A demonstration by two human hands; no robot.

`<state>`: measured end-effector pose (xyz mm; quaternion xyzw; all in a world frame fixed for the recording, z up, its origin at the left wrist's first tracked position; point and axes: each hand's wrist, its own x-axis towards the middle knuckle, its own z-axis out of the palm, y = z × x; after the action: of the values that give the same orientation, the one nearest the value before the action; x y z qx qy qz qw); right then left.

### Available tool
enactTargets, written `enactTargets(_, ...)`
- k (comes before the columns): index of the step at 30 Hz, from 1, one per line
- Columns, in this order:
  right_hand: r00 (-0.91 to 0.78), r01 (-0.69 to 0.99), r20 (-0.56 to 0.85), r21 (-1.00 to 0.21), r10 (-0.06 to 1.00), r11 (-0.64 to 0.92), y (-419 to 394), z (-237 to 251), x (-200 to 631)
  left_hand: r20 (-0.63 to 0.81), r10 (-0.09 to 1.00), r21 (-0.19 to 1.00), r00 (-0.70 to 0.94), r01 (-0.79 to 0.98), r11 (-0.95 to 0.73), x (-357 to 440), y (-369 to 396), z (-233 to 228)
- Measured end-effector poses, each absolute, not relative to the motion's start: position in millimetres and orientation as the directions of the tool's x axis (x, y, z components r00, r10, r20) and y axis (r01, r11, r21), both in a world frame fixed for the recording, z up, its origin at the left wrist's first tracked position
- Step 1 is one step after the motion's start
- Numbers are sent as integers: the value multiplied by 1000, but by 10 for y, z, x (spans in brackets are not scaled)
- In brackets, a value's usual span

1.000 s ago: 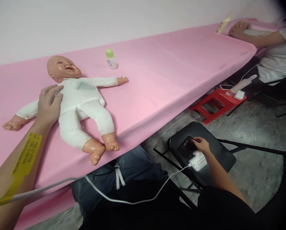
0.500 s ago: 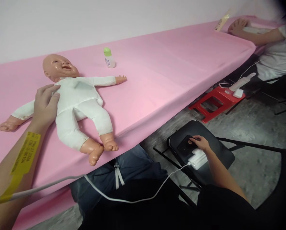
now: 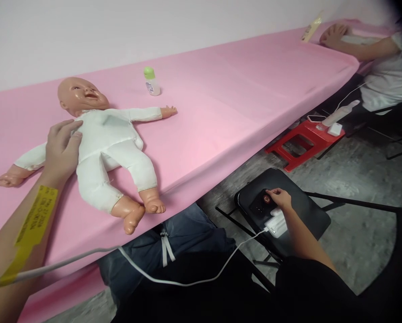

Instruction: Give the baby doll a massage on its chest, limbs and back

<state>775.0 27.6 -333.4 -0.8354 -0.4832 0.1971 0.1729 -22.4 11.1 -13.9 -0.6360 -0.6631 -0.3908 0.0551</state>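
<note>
Long table (image 3: 241, 89) under pink cover, running from near left to far right along a pale wall. All positions below referenced to the doll.

Doll (image 3: 103, 143) lying face up on the pink cover, close to the near table edge; bald head toward the wall, both arms flung out to the sides, feet just short of the edge. White cloth body, bare plastic head, hands and feet.

Black folding chair (image 3: 298, 211) on the floor, well right of and below the doll, off the table. Red plastic stool (image 3: 297, 146) beyond that chair, farther right of the doll, carrying small white items.

Co-worker's hand (image 3: 334, 33) flat on the cover at the far right end of the table, well apart from the doll.

Left hand (image 3: 61, 150) laid on the doll's chest and shoulder at its left-of-frame side, fingers loosely spread and slightly curled, touching the white cloth, gripping nothing. Yellow printed strip (image 3: 32, 224) along the left forearm, nearer the camera than the doll.

Right hand (image 3: 280, 197) down on the chair seat, far from the doll, fingers bent, fingertip pressed to a dark phone (image 3: 259, 204) lying there. White charger block (image 3: 277, 224) just beside that hand, white cable (image 3: 174, 280) trailing from it back under the table edge below the doll's feet.

Small bottle (image 3: 150, 80) with green cap, upright on the cover beyond the doll's outstretched arm, apart from it.
</note>
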Motion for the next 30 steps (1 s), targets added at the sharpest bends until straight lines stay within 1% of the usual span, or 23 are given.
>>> enactTargets(7, 453, 715, -197, -502, 869, -487, 294, -3309, 7837, 564, 806, 447, -183, 887, -112, -225, 114, -141)
enactTargets(14, 474, 671, -213, -541, 854, -508, 161, -3290, 7977, 568, 810, 411, -145, 903, -126, -200, 103, -115)
enactTargets(17, 471, 646, -216, -576, 856, -501, 71, -3293, 8009, 550, 823, 404, -141, 908, -115, -203, 107, -119)
enactTargets(20, 447, 617, -212, -631, 869, -471, -4, -3297, 8030, 565, 804, 426, -186, 900, -91, -214, 119, -126)
enactTargets(22, 435, 597, -211, -660, 875, -456, -31, -3302, 8041, 548, 814, 426, -194, 902, -72, -210, 118, -116)
enactTargets(26, 435, 560, -217, -694, 874, -452, -37, -3325, 8057, 503, 845, 411, -179, 910, -52, -168, 90, -69)
enactTargets(30, 448, 519, -226, -722, 865, -457, -32, -3371, 8064, 504, 845, 403, -175, 914, -51, -149, 85, -51)
